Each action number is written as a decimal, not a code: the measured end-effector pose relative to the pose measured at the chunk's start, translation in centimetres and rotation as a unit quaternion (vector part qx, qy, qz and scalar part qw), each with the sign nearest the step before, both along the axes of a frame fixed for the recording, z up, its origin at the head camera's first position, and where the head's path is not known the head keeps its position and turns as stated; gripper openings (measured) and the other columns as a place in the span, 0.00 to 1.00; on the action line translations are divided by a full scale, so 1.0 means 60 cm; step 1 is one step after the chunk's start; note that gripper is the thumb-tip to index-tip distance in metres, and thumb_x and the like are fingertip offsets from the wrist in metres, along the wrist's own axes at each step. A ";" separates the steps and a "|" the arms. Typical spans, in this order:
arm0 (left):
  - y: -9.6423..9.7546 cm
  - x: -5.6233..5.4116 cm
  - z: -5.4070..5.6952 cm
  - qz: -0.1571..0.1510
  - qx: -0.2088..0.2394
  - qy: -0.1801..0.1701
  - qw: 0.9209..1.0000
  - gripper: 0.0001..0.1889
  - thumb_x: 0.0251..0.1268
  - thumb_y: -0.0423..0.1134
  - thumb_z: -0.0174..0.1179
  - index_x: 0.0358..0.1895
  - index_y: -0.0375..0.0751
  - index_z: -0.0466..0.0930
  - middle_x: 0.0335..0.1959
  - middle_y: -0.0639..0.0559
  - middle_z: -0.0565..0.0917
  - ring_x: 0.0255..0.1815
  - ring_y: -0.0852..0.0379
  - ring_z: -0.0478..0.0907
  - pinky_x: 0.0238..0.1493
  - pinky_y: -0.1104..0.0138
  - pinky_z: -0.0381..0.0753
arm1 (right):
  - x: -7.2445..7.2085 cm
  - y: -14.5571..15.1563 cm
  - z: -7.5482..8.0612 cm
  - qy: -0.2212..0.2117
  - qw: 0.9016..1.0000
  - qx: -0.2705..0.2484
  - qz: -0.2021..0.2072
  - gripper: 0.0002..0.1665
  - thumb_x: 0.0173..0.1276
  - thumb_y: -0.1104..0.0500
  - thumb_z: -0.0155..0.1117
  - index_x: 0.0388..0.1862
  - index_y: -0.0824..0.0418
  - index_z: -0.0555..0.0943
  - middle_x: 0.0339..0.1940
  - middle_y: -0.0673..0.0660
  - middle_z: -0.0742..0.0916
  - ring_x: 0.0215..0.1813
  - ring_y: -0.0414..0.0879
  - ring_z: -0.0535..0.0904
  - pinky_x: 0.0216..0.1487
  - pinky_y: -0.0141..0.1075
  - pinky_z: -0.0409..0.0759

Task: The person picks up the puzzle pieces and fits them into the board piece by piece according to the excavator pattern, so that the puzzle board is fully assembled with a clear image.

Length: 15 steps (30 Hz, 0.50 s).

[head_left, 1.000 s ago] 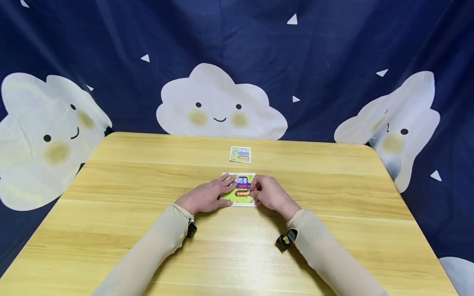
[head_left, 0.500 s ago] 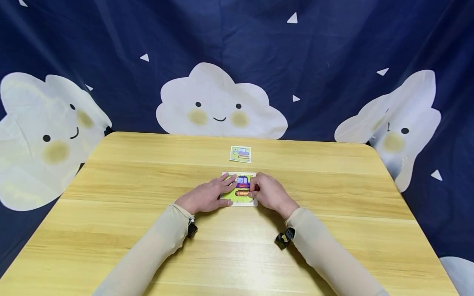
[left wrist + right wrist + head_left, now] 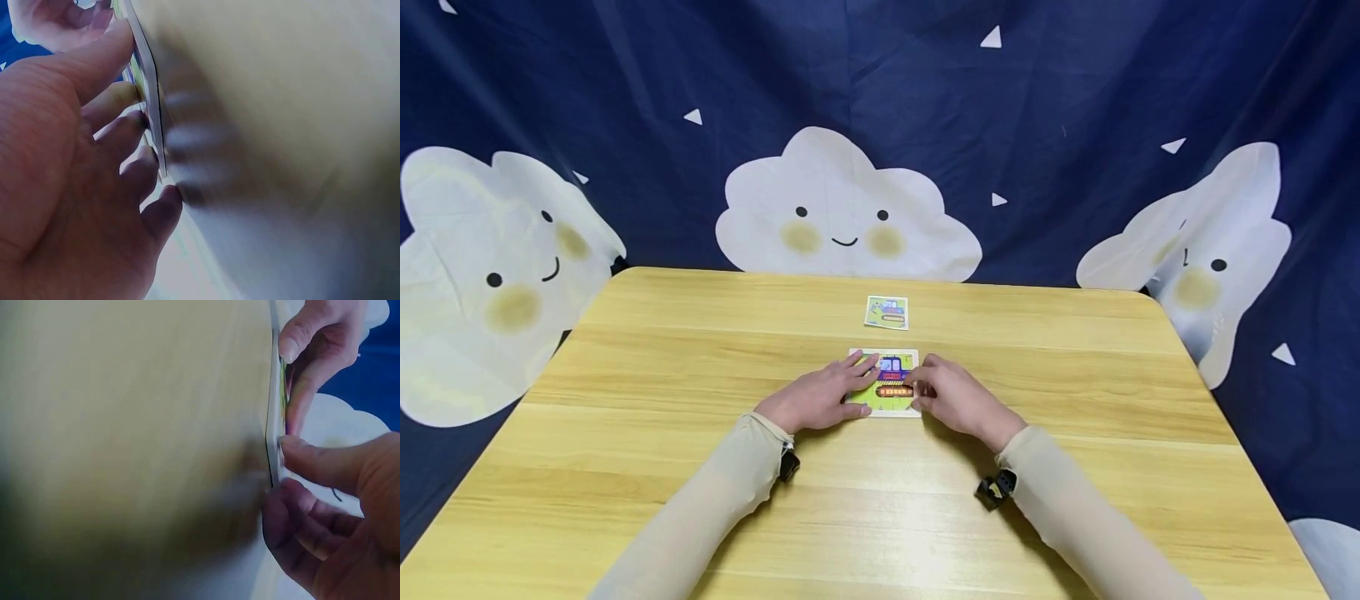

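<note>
A jigsaw puzzle (image 3: 893,404) with a blue and orange excavator on yellow-green lies flat in a white-rimmed tray (image 3: 887,416). My left hand (image 3: 823,396) rests over its left side, fingers spread across the picture and thumb near the front edge. At the right side is my right hand (image 3: 958,400), fingers bent, fingertips over the rim. The right wrist view shows that hand's thumb (image 3: 306,456) on the tray edge and its other fingers curved beside it. No loose piece shows between them. The left hand covers the picture's left part.
Behind the puzzle lies a small picture card (image 3: 887,312) with a similar excavator. Both sit on a light wooden table (image 3: 700,483). A dark blue curtain (image 3: 880,75) with smiling clouds hangs behind and at both sides.
My right hand has drawn back slightly to the right, and its fingers have loosened, uncovering more of the orange track at the picture's right. The left hand stays in place.
</note>
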<state>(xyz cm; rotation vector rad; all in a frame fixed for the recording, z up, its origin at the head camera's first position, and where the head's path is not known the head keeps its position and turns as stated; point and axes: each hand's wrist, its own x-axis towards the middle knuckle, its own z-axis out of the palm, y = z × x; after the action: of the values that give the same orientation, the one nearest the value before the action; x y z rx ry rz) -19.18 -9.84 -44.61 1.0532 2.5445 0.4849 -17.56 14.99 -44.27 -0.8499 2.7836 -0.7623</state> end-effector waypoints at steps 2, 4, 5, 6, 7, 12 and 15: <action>0.000 0.000 0.001 0.000 0.001 -0.001 1.000 0.34 0.73 0.49 0.56 0.75 0.39 0.57 0.79 0.46 0.48 0.78 0.43 0.40 0.73 0.49 0.47 | 0.007 0.011 0.002 0.029 0.999 0.012 0.038 0.16 0.64 0.64 0.70 0.51 0.63 0.86 0.38 0.52 0.78 0.36 0.43 0.74 0.38 0.34 0.77; 0.001 0.000 0.001 0.001 0.002 -0.002 1.000 0.34 0.73 0.49 0.56 0.75 0.39 0.57 0.79 0.46 0.49 0.78 0.43 0.40 0.73 0.49 0.47 | 0.014 0.020 0.003 0.060 0.995 0.030 0.073 0.16 0.66 0.63 0.69 0.53 0.63 0.86 0.40 0.53 0.78 0.37 0.43 0.74 0.38 0.34 0.77; 0.001 0.000 0.001 0.002 0.002 -0.003 1.000 0.34 0.73 0.49 0.56 0.75 0.39 0.57 0.79 0.46 0.48 0.78 0.43 0.40 0.73 0.49 0.47 | 0.017 0.024 0.004 0.072 0.993 0.039 0.088 0.16 0.67 0.63 0.68 0.53 0.63 0.86 0.41 0.52 0.78 0.38 0.42 0.74 0.39 0.34 0.78; 0.001 0.000 0.001 0.003 0.003 -0.004 1.000 0.34 0.73 0.49 0.57 0.75 0.39 0.57 0.79 0.46 0.49 0.78 0.43 0.40 0.73 0.49 0.47 | 0.020 0.027 0.005 0.081 0.991 0.046 0.100 0.16 0.68 0.63 0.67 0.54 0.62 0.85 0.41 0.52 0.78 0.39 0.42 0.74 0.40 0.34 0.78; 0.001 0.001 0.001 0.004 0.004 -0.003 1.000 0.34 0.72 0.48 0.57 0.75 0.39 0.57 0.79 0.45 0.49 0.78 0.43 0.40 0.73 0.49 0.47 | 0.022 0.029 0.005 0.089 0.989 0.049 0.108 0.16 0.68 0.62 0.66 0.55 0.62 0.85 0.42 0.52 0.78 0.40 0.42 0.74 0.41 0.35 0.78; 0.000 0.002 0.003 0.006 -0.002 -0.002 1.000 0.34 0.73 0.49 0.56 0.75 0.39 0.57 0.79 0.46 0.48 0.78 0.43 0.40 0.73 0.49 0.47 | 0.025 0.030 0.002 0.123 0.981 0.062 0.133 0.17 0.70 0.61 0.64 0.57 0.63 0.84 0.41 0.52 0.77 0.40 0.43 0.73 0.40 0.35 0.77; 0.001 0.002 0.004 0.004 -0.003 -0.003 1.000 0.34 0.73 0.49 0.56 0.75 0.40 0.57 0.79 0.46 0.48 0.78 0.43 0.40 0.73 0.49 0.47 | 0.024 0.029 0.001 0.125 0.980 0.071 0.135 0.18 0.71 0.60 0.63 0.58 0.64 0.83 0.39 0.51 0.77 0.38 0.43 0.73 0.38 0.35 0.76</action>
<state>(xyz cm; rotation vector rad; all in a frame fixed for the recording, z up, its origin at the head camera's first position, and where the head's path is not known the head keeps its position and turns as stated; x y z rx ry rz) -19.08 -9.77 -44.36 1.0374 2.5452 0.4817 -16.12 16.72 -44.20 -1.3405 2.7999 -0.4332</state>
